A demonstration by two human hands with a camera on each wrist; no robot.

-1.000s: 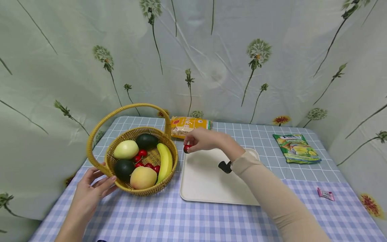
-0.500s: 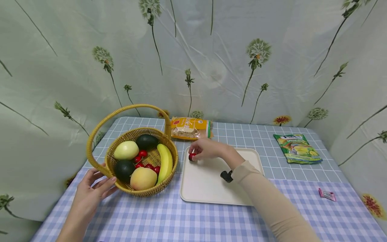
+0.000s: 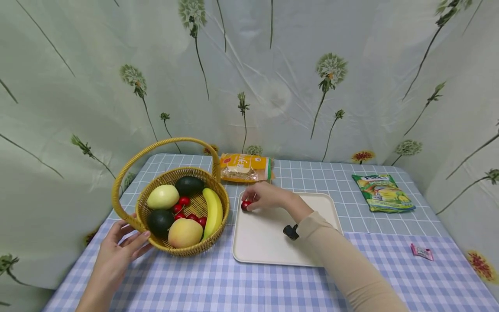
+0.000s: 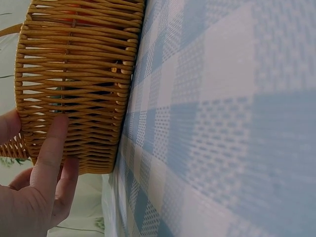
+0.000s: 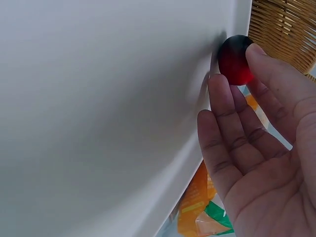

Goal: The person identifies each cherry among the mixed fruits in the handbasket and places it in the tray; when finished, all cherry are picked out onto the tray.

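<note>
My left hand (image 3: 117,249) holds the yellow wicker basket (image 3: 200,247) at the foot of its handle; in the left wrist view one finger (image 4: 54,133) lies along the woven wall. Inside are a banana (image 3: 212,212), a peach (image 3: 185,232), several red cherries (image 3: 184,200), a pale green fruit (image 3: 163,196) and two dark green ones, one an avocado-like oval (image 3: 189,185). My right hand (image 3: 269,196) pinches a small round fruit (image 5: 237,59), red shading to black, between thumb and fingertips. It is over the far left corner of the white tray (image 3: 269,247), close to the rim.
An orange-yellow food packet (image 3: 245,168) lies behind the tray. To the right are a green packet (image 3: 383,193) and a small pink-wrapped sweet (image 3: 422,251). A checked cloth (image 3: 273,290) covers the table, and a patterned curtain (image 3: 284,86) hangs behind.
The right hand has brought the small red fruit down from above the gap between basket and tray to the tray's far left corner. The left hand stays at the basket.
</note>
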